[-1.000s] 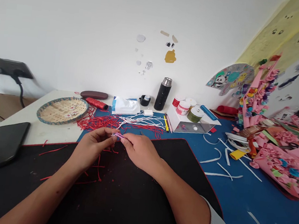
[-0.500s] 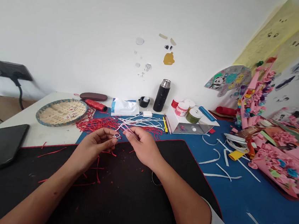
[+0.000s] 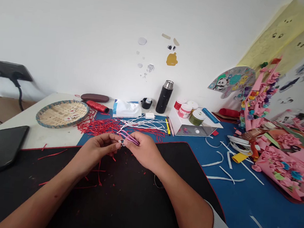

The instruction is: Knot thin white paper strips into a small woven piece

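Between the thumb and fingers of my left hand [image 3: 101,148] is a small looped white cord [image 3: 122,142]. My right hand [image 3: 144,150] grips a pair of purple tweezers [image 3: 131,138], lying along the fingers. Thumb and fingertip of the right hand are at the white loop, close beside the left fingertips. Both hands are over the black mat [image 3: 132,195]. Just behind them lie a heap of red cords [image 3: 101,126] and several white cords [image 3: 137,123].
A woven basket [image 3: 62,113] and a phone [image 3: 0,145] lie to the left. Red thread spool [image 3: 97,106], tissue pack [image 3: 127,109], black thermos [image 3: 164,97] and a white box [image 3: 191,127] with paint jars line the back. White strips [image 3: 226,179] and pink paper flowers [image 3: 284,168] lie right.
The tweezers in my right hand have swung flatter, and its fingertips have come in to the white loop. My left hand stays nearly in place, still pinching the cord.
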Demonstrator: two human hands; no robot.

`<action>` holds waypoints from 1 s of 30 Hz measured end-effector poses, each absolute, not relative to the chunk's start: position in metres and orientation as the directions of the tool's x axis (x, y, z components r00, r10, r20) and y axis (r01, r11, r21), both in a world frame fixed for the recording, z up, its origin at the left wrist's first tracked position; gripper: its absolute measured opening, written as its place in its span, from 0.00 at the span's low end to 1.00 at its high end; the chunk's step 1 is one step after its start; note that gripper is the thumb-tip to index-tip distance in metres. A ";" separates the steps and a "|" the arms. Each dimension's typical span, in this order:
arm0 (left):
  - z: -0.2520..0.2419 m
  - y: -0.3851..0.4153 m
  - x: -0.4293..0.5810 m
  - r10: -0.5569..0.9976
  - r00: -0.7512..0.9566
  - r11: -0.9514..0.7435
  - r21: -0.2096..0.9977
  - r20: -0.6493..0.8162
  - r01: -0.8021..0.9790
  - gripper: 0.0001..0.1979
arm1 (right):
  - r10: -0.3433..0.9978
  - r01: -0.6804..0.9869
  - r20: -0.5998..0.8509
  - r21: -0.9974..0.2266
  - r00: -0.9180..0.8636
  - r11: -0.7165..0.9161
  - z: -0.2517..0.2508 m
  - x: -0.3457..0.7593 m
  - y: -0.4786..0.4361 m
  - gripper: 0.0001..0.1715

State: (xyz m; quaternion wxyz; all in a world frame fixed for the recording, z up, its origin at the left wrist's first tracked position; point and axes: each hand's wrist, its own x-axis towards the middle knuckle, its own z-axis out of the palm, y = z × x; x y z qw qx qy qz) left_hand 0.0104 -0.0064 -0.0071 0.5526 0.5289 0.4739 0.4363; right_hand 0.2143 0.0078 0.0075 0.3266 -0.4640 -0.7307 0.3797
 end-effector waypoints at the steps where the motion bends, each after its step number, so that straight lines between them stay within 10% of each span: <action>1: -0.007 -0.007 0.010 0.983 0.174 0.060 0.998 -0.063 0.023 0.19 | 0.927 0.433 0.120 -0.858 -0.356 0.277 0.008 0.214 0.008 0.15; 30: -0.010 -0.005 0.007 0.971 0.202 0.130 0.992 -0.129 0.008 0.17 | 0.909 0.282 0.052 -0.942 -0.413 0.182 0.010 0.214 0.009 0.15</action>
